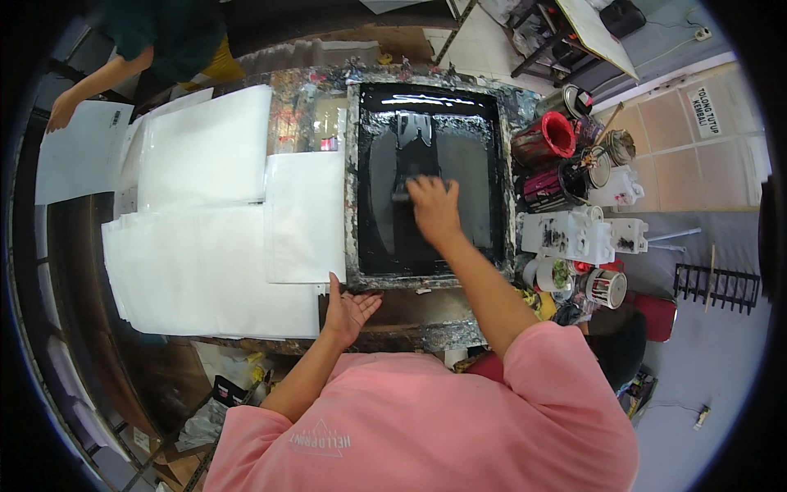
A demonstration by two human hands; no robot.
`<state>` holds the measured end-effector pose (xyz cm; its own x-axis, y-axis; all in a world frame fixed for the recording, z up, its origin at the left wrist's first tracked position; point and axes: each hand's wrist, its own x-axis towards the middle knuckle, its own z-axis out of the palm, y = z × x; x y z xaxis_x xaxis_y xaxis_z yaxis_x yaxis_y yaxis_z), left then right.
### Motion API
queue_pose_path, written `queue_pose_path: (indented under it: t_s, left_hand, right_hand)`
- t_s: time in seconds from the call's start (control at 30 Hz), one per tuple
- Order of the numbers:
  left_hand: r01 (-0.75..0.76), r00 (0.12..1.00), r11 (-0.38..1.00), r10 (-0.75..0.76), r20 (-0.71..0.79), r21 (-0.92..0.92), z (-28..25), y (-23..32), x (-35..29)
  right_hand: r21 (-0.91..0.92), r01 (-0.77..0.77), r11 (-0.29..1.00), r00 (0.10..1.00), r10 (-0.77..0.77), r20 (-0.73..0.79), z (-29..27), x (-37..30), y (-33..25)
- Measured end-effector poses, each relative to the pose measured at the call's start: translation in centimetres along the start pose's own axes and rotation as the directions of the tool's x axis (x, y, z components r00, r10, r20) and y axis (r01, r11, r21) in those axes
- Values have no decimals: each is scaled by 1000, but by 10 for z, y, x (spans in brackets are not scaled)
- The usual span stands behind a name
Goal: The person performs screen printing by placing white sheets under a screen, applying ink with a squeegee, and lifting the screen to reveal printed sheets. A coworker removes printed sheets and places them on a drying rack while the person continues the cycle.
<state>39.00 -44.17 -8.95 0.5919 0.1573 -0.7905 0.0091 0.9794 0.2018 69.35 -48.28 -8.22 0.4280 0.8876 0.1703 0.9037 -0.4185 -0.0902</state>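
Black ink [467, 125] camouflages the squeegee [401, 196] gripped by the right hand [435, 210]; left hand [351, 315] open.

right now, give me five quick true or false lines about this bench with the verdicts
1. The right hand has its grip on a dark tool inside the framed screen. True.

2. The left hand is holding a white sheet. False: the left hand is open, palm showing, near the frame's lower edge.

3. White sheets lie to the left of the frame. True.

4. The ink in the frame is yellow. False: the ink is black.

5. A red can stands to the right of the frame. True.
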Motion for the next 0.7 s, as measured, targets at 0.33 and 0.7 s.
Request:
queue_pose_path:
  t_s: [0.33, 0.7]
  left_hand:
    - [-99, 995, 989, 96, 35, 107, 26, 1, -36]
    - [-531, 766, 845, 446, 462, 64, 104, 42, -115]
  right_hand:
    - [99, 19, 995, 869, -66, 490, -73, 8, 16]
    - [71, 78, 994, 944, -50, -326, -233, -48, -47]
